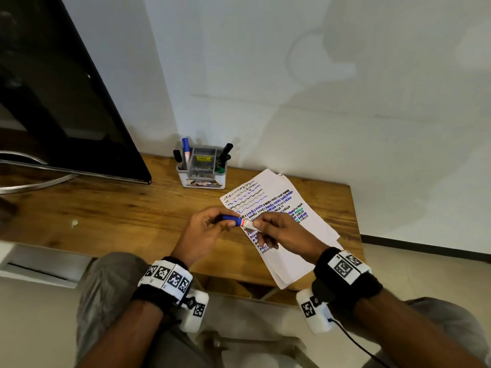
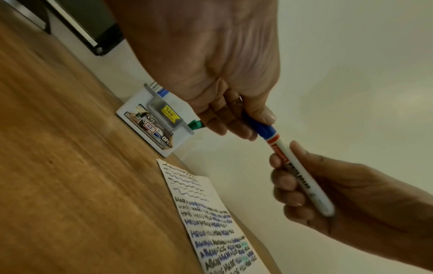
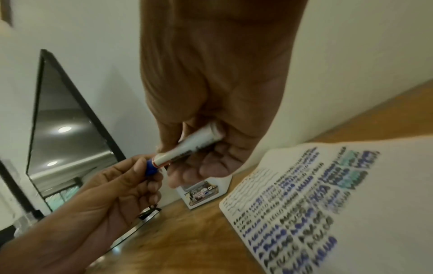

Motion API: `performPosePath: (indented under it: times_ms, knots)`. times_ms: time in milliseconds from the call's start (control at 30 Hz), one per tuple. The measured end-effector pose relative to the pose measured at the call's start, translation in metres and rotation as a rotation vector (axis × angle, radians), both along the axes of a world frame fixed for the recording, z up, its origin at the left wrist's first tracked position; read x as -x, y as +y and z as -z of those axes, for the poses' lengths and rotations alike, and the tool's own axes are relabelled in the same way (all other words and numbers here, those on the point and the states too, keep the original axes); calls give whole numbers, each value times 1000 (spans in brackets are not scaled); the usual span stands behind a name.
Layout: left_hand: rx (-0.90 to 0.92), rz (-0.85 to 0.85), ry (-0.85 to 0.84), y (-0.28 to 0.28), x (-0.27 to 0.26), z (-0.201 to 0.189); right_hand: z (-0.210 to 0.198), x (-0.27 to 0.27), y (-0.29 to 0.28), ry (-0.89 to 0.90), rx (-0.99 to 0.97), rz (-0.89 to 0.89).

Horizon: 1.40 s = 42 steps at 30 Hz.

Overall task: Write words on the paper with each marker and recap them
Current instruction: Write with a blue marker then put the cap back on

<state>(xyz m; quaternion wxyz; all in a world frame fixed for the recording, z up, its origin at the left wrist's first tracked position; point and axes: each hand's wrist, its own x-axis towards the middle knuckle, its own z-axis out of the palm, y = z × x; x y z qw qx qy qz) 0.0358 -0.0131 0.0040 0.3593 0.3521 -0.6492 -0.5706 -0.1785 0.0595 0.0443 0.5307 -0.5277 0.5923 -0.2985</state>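
Above the near edge of the wooden bench point(image 1: 111, 208), the left hand point(image 1: 206, 231) had its fingers curled round the blue cap point(image 1: 229, 219) of a whiteboard marker point(image 2: 297, 171). The right hand point(image 1: 285, 235) gripped the white barrel of the same marker, with the fingers wrapped round it. The cap sat on the barrel, and a thin red band showed at the joint. Both hands held the marker in the air, over the paper point(image 1: 313, 227).

The marker was a smooth round tube. The left wrist view showed black print along the barrel; the head view did not show it clearly. The right wrist view showed the flat back end of the barrel inside the right palm.

The paper lay flat on the bench, a white sheet with other sheets under it. It carried wavy lines at the top and rows of words in black, blue and green below.

Behind the paper, near the wall, stood a white and grey plastic organiser point(image 1: 203, 179) with a yellow sticker. In its compartments stood a blue marker point(image 1: 185, 148), some black markers point(image 1: 224, 154) and a green-capped marker point(image 1: 220, 170).

A dark glossy screen point(image 1: 66, 102) stood at the left of the bench.
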Motion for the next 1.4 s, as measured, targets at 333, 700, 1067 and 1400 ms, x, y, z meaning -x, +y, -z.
performPosePath:
  times_ms: [333,700,1067,1400]
  knots:
    - [211,-159,-758,-56,-32,43,-15,-2,-90,366,188,5]
    - [423,-144,-1198,-49,-30,103,-47,-72,-202,145,306,150]
    - [448,-177,-1182,-48,-29,109,-15,-103,-239,280,219,78]
    - [485,-172,-1159,-50,-30,106,-18,-2,-137,324,303,163]
